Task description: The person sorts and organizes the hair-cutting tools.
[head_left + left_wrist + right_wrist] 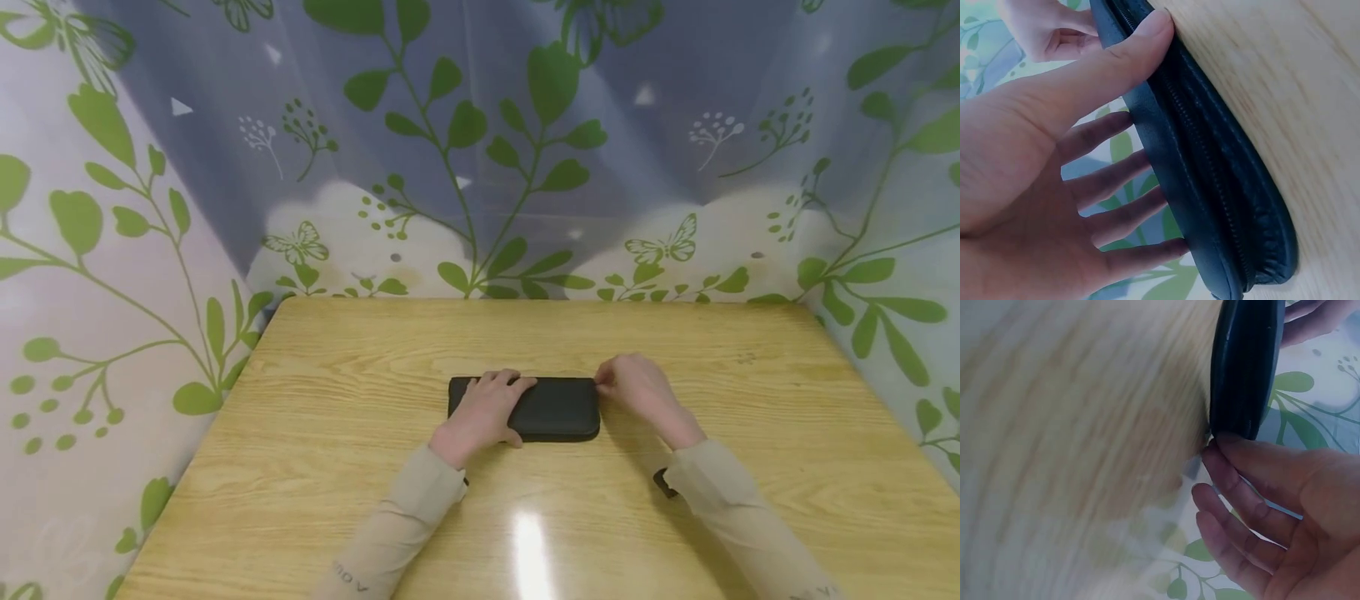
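A black zip wallet (pixel 558 408) lies flat on the wooden table. My left hand (pixel 480 412) grips its left half, thumb at the near edge and fingers spread over the top toward the far edge. In the left wrist view the thumb (pixel 1154 28) presses beside the zipper (pixel 1210 169), whose teeth run along the wallet's side. At the far right corner, my right hand (pixel 641 387) pinches the zipper pull between thumb and index finger; the pull is mostly hidden by the fingertips. The right wrist view shows this pinch at the wallet's end (pixel 1244 369), other fingers loosely bent.
The wooden table (pixel 337 350) extends around the wallet on all sides, with a bright light reflection near its front. A curtain (pixel 480 167) with green leaves and butterflies hangs behind the table's back edge and along both sides.
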A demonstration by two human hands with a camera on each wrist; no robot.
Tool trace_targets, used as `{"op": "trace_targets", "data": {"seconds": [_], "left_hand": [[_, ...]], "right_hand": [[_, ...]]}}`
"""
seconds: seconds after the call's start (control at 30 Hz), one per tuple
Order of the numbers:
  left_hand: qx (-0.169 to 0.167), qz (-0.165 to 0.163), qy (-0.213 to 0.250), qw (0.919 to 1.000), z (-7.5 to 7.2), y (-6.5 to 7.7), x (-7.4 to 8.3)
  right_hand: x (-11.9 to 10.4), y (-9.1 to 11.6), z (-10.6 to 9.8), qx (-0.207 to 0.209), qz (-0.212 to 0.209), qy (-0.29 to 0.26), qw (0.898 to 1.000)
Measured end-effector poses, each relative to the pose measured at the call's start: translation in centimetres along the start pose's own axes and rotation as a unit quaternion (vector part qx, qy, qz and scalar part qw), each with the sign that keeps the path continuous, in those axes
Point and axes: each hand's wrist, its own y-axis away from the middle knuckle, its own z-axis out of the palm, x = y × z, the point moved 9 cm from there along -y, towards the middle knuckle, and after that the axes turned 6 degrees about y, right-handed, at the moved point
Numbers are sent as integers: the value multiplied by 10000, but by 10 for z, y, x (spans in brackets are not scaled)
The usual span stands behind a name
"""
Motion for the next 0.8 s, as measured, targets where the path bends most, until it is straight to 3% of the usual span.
{"op": "trace_targets", "data": {"seconds": [0.57, 0.8], "left_hand": [[231, 17, -126, 9997, -1, 0, -7], [293, 49, 66, 9995, -1, 2, -3]], "right_hand": [[-3, 4, -2, 235, -314, -65, 9992], [0, 11, -1, 164, -151, -159, 9996]]}}
